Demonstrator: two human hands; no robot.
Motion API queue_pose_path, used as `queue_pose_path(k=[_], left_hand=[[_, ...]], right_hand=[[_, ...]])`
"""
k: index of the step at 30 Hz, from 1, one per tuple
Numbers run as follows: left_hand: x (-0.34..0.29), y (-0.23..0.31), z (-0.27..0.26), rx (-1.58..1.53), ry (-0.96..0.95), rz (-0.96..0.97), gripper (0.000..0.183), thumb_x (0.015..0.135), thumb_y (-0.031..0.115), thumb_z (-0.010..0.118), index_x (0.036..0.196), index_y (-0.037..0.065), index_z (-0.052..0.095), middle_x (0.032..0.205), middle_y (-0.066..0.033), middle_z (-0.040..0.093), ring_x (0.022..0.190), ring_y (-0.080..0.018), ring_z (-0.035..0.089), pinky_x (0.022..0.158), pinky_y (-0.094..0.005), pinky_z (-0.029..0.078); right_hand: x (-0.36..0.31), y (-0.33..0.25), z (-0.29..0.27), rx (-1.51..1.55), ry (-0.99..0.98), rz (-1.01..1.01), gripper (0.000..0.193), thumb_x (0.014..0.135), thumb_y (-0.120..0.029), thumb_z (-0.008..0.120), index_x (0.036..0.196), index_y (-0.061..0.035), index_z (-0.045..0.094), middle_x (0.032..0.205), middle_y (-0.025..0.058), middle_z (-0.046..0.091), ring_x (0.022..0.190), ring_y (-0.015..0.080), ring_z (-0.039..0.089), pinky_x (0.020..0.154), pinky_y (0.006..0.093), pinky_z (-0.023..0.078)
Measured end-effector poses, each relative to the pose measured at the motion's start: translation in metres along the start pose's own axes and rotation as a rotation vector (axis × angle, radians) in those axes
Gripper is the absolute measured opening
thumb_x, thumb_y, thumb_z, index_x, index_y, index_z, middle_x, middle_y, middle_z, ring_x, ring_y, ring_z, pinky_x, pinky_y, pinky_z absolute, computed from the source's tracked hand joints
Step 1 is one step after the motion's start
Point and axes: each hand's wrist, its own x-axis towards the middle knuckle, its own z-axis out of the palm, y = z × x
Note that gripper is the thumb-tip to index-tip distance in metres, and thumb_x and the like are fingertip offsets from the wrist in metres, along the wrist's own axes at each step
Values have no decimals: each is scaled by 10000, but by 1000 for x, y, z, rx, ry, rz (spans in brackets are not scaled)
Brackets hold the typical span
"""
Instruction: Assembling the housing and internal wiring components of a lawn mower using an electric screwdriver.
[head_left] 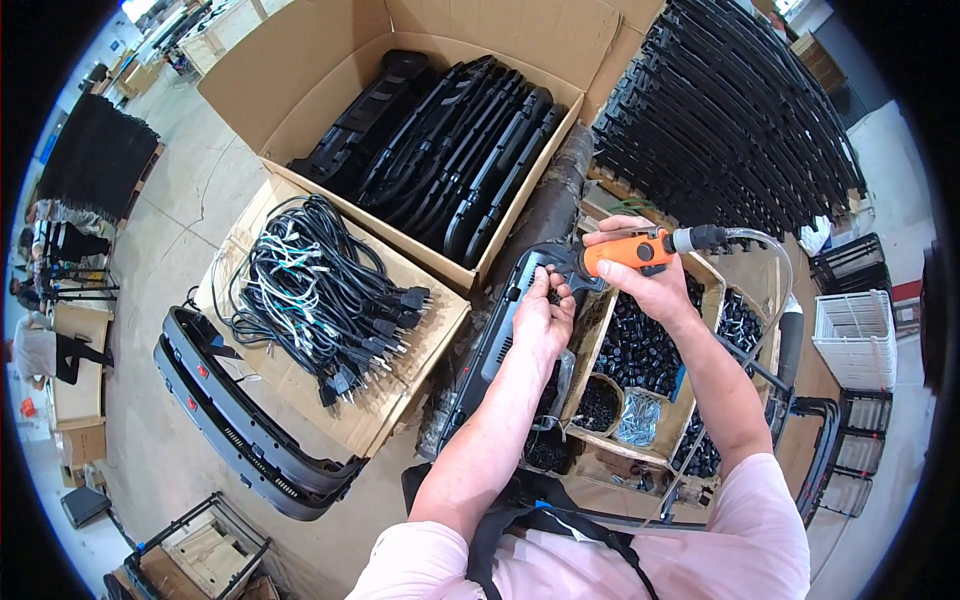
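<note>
My right hand (650, 285) grips an orange pneumatic screwdriver (635, 250) with a clear air hose (770, 255) at its rear. Its tip points left and down onto the top end of a long black plastic housing (490, 350) that lies across the work surface. My left hand (543, 318) rests on that housing just beside the tool tip, fingers pinched around a small dark part, too small to identify. Directly under my right forearm is a wooden tray (590, 345) of small black parts.
A large open carton (290, 110) of black housings stands at the back. A flat carton (400, 400) carries a bundle of black power cords (320, 290). More black panels lie on the floor (240, 430) and stack at upper right (720, 120). White and black crates (855, 340) are at the right.
</note>
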Motion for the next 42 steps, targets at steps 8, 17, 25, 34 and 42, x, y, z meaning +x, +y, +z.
queue_pose_path(k=[8, 17, 25, 34, 42], left_hand=[[-9, 11, -2, 17, -125, -39, 230, 1103, 326, 608, 1120, 102, 652, 850, 15, 612, 746, -133, 569, 625, -248, 491], [-16, 5, 3, -33, 66, 31, 318, 1135, 374, 522, 1118, 71, 615, 942, -35, 617, 819, -183, 613, 680, -291, 556], [-60, -22, -17, 49, 81, -95, 201, 1141, 194, 454, 1166, 20, 553, 1043, -128, 631, 907, -267, 687, 834, -386, 648], [-95, -49, -62, 188, 24, -203, 214, 1133, 210, 496, 1215, 41, 597, 1004, -76, 631, 840, -196, 635, 693, -309, 564], [-142, -33, -97, 444, 49, -258, 220, 1122, 186, 509, 1210, 27, 633, 1020, -62, 663, 880, -198, 667, 771, -346, 581]], right_hand=[[2, -3, 5, 12, -30, -1, 536, 891, -142, 835, 1365, -32, 611, 1252, 155, 743, 1173, 213, 706, 1090, 407, 546], [11, 2, 35, -31, -6, 6, 528, 888, -117, 822, 1351, -2, 597, 1256, 191, 732, 1188, 240, 700, 1076, 416, 548], [33, 28, 50, -146, -74, -16, 535, 880, -133, 847, 1345, -20, 609, 1219, 148, 744, 1158, 198, 697, 1047, 372, 554], [43, 36, 64, -205, -88, -99, 314, 840, -122, 838, 1121, -39, 727, 1066, 61, 759, 986, 154, 715, 925, 330, 575], [35, 38, 72, -229, -90, -66, 429, 839, -153, 830, 1234, -45, 701, 1119, 73, 748, 1054, 168, 703, 978, 349, 556]])
